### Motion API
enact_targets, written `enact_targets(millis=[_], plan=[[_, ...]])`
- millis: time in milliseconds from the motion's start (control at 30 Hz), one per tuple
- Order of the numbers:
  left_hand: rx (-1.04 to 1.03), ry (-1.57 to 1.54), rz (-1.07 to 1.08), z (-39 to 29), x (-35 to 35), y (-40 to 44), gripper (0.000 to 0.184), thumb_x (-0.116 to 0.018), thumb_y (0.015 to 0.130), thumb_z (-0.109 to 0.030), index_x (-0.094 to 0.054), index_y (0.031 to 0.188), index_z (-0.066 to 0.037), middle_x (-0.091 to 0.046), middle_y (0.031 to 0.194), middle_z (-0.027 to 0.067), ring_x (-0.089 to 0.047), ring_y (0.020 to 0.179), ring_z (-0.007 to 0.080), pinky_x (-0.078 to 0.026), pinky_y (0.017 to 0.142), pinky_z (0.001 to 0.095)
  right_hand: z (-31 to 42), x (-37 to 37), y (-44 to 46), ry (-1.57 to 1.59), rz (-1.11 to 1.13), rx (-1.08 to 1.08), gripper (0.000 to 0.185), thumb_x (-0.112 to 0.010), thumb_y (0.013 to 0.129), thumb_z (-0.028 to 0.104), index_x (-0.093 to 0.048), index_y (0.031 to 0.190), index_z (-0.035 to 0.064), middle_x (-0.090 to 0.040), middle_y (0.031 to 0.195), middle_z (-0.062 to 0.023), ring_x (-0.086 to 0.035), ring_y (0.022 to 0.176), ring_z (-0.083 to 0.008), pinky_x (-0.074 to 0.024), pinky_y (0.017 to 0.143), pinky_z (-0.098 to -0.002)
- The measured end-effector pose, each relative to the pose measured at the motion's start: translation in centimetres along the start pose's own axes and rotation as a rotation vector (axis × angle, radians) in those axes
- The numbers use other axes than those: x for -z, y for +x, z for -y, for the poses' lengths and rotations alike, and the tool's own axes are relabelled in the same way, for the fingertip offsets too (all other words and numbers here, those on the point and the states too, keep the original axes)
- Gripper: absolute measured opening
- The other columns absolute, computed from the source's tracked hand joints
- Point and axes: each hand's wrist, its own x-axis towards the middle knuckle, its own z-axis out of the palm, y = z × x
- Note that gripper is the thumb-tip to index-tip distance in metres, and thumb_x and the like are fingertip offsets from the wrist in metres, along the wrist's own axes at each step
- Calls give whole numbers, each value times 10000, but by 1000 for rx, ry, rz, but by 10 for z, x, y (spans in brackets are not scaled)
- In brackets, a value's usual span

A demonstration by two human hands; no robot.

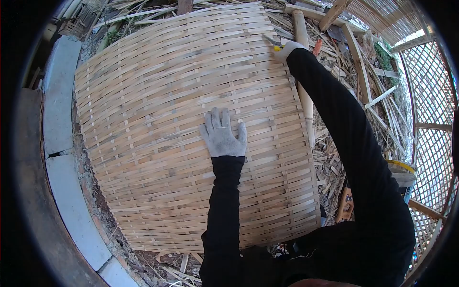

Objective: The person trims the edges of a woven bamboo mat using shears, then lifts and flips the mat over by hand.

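A large woven mat of pale bamboo strips [167, 124] lies flat across the middle of the view. Gloved in light grey, my left hand [223, 135] rests palm down near the mat's centre, its fingers spread and nothing in it. My right hand [286, 50], also gloved, is at the mat's upper right edge. It is closed on a knife [276, 47] with a yellow part, whose blade points up and left over the weave. The fingertips of my right hand are partly hidden behind the tool.
A bamboo pole [301, 33] runs beside the mat's right edge, with scattered strips around it. Pale blocks [67, 186] form a border at the left. A bucket [404, 174] and an orange-handled tool [345, 204] are at the right, before a lattice panel [432, 91].
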Motion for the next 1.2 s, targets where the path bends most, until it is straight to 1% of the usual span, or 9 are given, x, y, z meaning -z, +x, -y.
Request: enact_targets(millis=[67, 167, 267, 467, 567, 700, 933, 1133, 1200], plan=[[2, 2, 19, -2, 3, 1, 617, -685, 939, -418, -587, 1446, -80, -499, 1562, 210, -404, 1474, 419, -284, 1199, 584, -8, -10, 15, -47, 18, 32, 690, -576, 908, 632, -775, 1201, 40, -753, 1229, -224, -726, 1157, -363, -582, 966, -404], [5, -1, 18, -3, 4, 2, 616, -685, 939, -415, -586, 1447, -81, -494, 1567, 214, -402, 1477, 420, -283, 1201, 583, -3, -3, 11, -18, 15, 36, 564, -636, 917, 471, -760, 1253, 35, -745, 1268, -219, -712, 1215, -340, -560, 1027, -410], [14, -4, 25, -4, 5, 2, 616, -682, 941, -415, -585, 1449, -80, -492, 1568, 215, -401, 1479, 423, -281, 1204, 585, 14, 23, -17, -43, 61, -20, 556, -641, 925, 467, -762, 1244, 28, -744, 1271, -217, -705, 1229, -342, -557, 1034, -411], [17, -10, 30, -3, 3, 0, 625, -673, 948, -420, -581, 1462, -77, -494, 1570, 212, -393, 1484, 427, -271, 1214, 595, 6, 11, -3, 0, 61, 12, 530, -665, 921, 447, -764, 1235, 31, -751, 1253, -215, -707, 1211, -359, -563, 1016, -411], [20, -18, 33, -3, 5, 2, 625, -667, 951, -423, -585, 1464, -76, -495, 1572, 207, -390, 1487, 424, -264, 1219, 597, -5, -12, 7, 44, -27, 40, 538, -691, 912, 468, -761, 1204, 21, -758, 1196, -239, -716, 1182, -370, -575, 979, -419], [25, -18, 22, -4, 2, 0, 621, -657, 955, -429, -592, 1462, -76, -498, 1574, 200, -387, 1489, 417, -253, 1225, 594, -17, -17, -23, 116, -39, 168, 649, -692, 890, 607, -749, 1096, -6, -760, 1027, -268, -741, 980, -430, -582, 858, -470], [28, 11, 29, -5, 0, 0, 625, -655, 959, -428, -587, 1479, -88, -493, 1586, 186, -380, 1502, 404, -243, 1237, 580, -6, -16, -128, 106, 0, 409, 494, -733, 887, 426, -679, 1174, 27, -750, 1008, -246, -733, 959, -448, -588, 861, -510], [43, 15, 56, -5, -1, -1, 653, -632, 962, -462, -571, 1508, -108, -476, 1615, 159, -353, 1528, 386, -212, 1254, 587, 29, -26, -153, 19, 97, 434, 539, -731, 885, 484, -687, 1154, 18, -755, 1007, -245, -741, 963, -427, -593, 846, -502], [63, 19, 90, -4, -1, 0, 702, -576, 966, -530, -549, 1542, -128, -450, 1644, 138, -316, 1550, 373, -161, 1268, 597, 40, -19, -152, -2, 127, 442, 463, -718, 885, 411, -711, 1132, 19, -765, 1035, -237, -748, 987, -409, -594, 860, -488]])
